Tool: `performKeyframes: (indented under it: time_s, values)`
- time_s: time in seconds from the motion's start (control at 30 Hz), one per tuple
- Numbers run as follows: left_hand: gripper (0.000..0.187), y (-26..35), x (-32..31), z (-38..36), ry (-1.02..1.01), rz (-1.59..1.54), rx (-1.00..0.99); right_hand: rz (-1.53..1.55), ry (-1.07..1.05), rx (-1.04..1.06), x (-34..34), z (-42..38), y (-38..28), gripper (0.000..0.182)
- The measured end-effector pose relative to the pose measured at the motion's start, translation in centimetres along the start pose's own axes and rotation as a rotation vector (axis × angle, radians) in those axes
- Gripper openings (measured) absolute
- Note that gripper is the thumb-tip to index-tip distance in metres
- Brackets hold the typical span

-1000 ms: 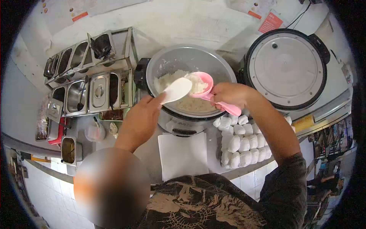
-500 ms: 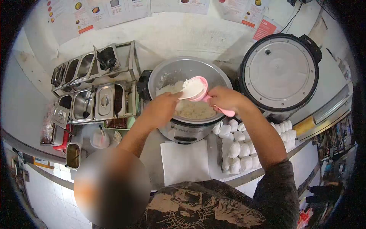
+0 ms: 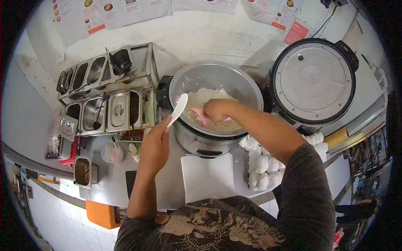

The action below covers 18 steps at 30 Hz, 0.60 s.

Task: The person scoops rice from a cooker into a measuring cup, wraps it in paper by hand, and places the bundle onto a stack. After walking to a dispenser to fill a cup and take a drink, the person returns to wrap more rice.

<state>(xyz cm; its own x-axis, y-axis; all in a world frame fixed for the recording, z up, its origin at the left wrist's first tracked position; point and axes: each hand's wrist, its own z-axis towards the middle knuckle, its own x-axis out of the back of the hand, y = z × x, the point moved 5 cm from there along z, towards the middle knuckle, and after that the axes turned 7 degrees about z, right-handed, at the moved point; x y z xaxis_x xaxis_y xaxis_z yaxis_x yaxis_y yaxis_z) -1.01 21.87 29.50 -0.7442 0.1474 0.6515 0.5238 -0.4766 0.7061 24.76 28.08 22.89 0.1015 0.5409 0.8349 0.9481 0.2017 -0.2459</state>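
Note:
My left hand (image 3: pixel 155 144) is closed around the handle of a white rice paddle (image 3: pixel 180 108), raised at the left rim of a large rice cooker (image 3: pixel 186 140). Inside its metal pot lies cooked white rice (image 3: pixel 207 94). My right hand (image 3: pixel 215 110) reaches down into the pot with its fingers wrapped round a pink scoop (image 3: pixel 197 115). The scoop's bowl sits low against the rice, partly hidden behind my fingers. White paper sheets (image 3: pixel 208 175) lie on the counter in front of the cooker.
To the right, white wrapped bundles (image 3: pixel 262 164) stand in rows beside a second round cooker (image 3: pixel 312 81) with its lid on. Steel food containers (image 3: pixel 93 113) fill a rack on the left. A clear plastic tub (image 3: pixel 111 154) and an orange box (image 3: pixel 100 213) are nearer me.
The paddle has moved left and away from the scoop, now tilted upward. My right hand has lowered the scoop from above the pot, where it held rice, down into the rice.

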Motion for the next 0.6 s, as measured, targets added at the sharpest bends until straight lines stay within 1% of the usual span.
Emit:
performKeyframes:
  time_s: [0.07, 0.17, 0.27, 0.37, 0.47, 0.57, 0.6]
  values:
    - [0.031, 0.2, 0.0, 0.0, 0.04, -0.042, -0.037, -0.155, -0.036, 0.08, 0.3, -0.6, 0.1, 0.025]
    - [0.031, 1.5, 0.0, 1.2, -0.116, -0.045, 0.111, 0.043, 0.074, 0.177, 1.2, -4.2, 0.5, 0.023]
    - [0.031, 3.0, -0.2, 2.4, -0.093, -0.001, -0.013, 0.544, 0.001, -0.116, 1.6, -8.7, 1.5, 0.021]
    - [0.032, 4.3, -0.2, 3.2, 0.017, 0.256, -0.24, 1.07, 0.134, -0.155, 0.9, -12.0, 3.6, 0.016]
    - [0.034, 6.2, -2.4, 3.5, -0.209, 0.223, -0.329, 1.305, 0.256, -0.154, 1.3, -15.9, 3.0, 0.02]
    - [0.035, 8.6, -5.6, 4.0, -0.28, 0.2, -0.363, 1.156, 0.279, -0.194, 0.9, -18.0, 1.5, 0.021]
    - [0.035, 8.8, -6.3, 4.6, -0.289, 0.202, -0.366, 1.276, 0.298, -0.155, 0.1, -18.3, 1.2, 0.022]
